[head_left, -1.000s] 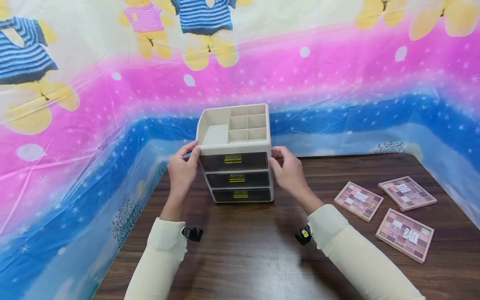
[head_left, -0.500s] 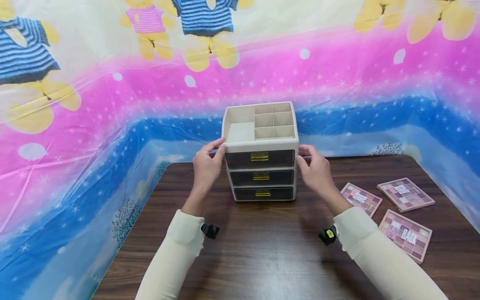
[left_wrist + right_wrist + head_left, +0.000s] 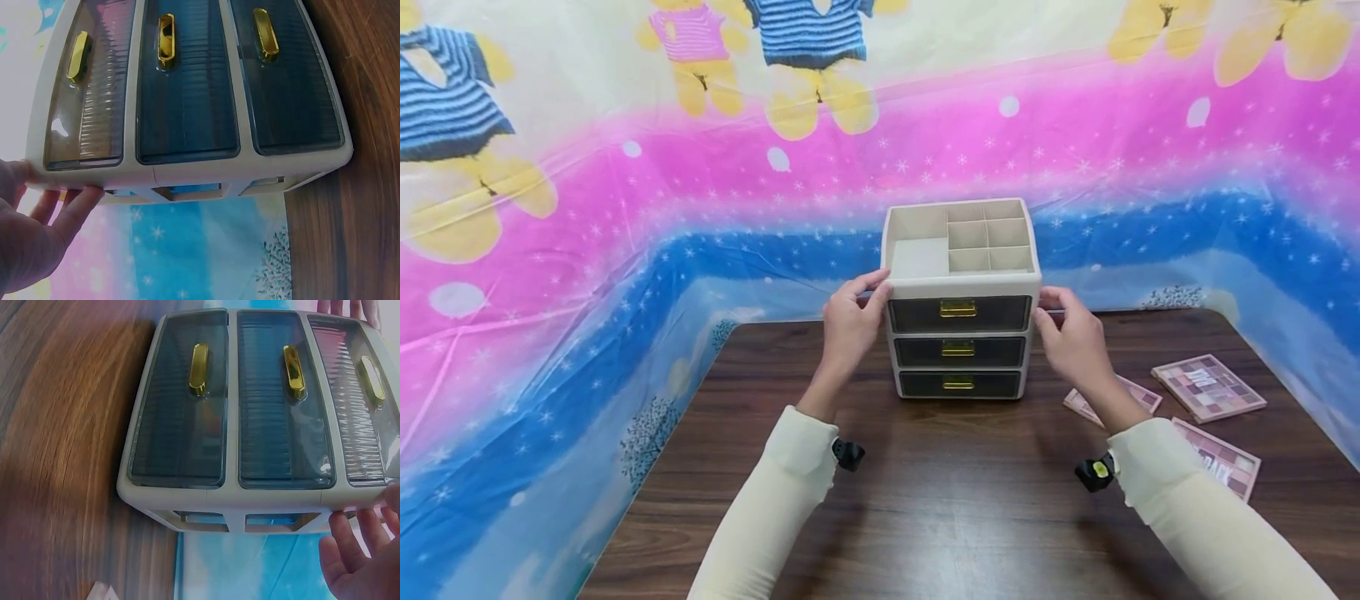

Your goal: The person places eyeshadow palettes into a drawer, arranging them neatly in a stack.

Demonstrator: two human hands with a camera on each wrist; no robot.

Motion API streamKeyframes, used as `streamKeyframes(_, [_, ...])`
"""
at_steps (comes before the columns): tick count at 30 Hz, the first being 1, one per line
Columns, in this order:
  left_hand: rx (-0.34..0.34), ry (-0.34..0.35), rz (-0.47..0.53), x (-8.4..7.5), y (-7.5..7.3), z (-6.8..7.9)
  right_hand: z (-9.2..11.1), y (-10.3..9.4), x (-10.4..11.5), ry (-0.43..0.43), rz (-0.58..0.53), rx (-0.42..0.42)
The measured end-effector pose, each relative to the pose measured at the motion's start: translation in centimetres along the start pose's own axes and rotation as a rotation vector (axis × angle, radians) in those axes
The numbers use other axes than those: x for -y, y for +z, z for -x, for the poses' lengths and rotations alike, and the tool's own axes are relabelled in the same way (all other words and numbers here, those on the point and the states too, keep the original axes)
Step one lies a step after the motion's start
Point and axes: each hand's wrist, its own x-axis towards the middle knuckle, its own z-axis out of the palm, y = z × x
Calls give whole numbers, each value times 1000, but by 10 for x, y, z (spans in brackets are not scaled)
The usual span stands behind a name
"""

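A cream desktop drawer organizer (image 3: 958, 288) stands upright near the back of the table in the head view. It has three dark see-through drawers with gold handles, all closed, and a divided open top. My left hand (image 3: 852, 323) grips its upper left side, thumb at the front edge, fingers around the side. On the opposite side my right hand (image 3: 1075, 340) holds it at the same height. Both wrist views show fingers (image 3: 78, 209) curled at the side wall near the top drawer. Whether the base touches the table or hangs just above it, I cannot tell.
Three pink eyeshadow palettes lie on the right of the brown wooden table (image 3: 925, 500): one at the back (image 3: 1210, 388), one partly behind the right wrist (image 3: 1141, 395), one partly under the sleeve (image 3: 1238, 468). A printed cloth (image 3: 925, 125) hangs behind and beside the table.
The organizer has moved to the right across the table, with both hands gripping its sides throughout. My right forearm now covers part of two palettes.
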Motion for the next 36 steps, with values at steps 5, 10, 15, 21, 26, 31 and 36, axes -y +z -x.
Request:
streamKeyframes(5, [17,23,-15,-5,10,1,2,-11,-7,2,10,-12])
streamKeyframes(10, [33,43,-12,-10,19,1,2,-19,-12,12,30,-24])
streamKeyframes(15, [41,48,-16,-12,22,1,2,-23,-14,30,45,-22])
streamKeyframes(21, [37,45,-6,-13,24,1,5,-20,-11,-6,49,-105])
streamKeyframes(26, [43,50,-12,-12,23,1,10,-6,-3,-105,30,-342])
streamKeyframes(31, [46,48,-18,-13,22,1,14,8,8,-260,65,-464])
streamKeyframes(36, [55,47,-5,-14,22,1,14,24,20,-476,198,-438])
